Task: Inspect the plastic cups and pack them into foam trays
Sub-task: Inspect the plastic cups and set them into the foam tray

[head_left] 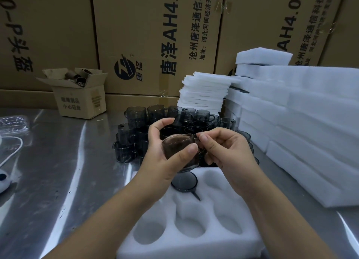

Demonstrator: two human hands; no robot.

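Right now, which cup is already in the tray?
The cup seated in the tray's far pocket. The held cup hovers above; other cups stand behind.

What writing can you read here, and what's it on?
"唐泽AH4." and "沧州唐泽通信科", sideways, on the middle big box.
"AH4.0-" and "唐泽通信科技", sideways, on the right big box.
"P头盔", sideways, on the left big box.
"小心轻放", upside down, on the small carton.
Address line and the carton's other print: too blurred.
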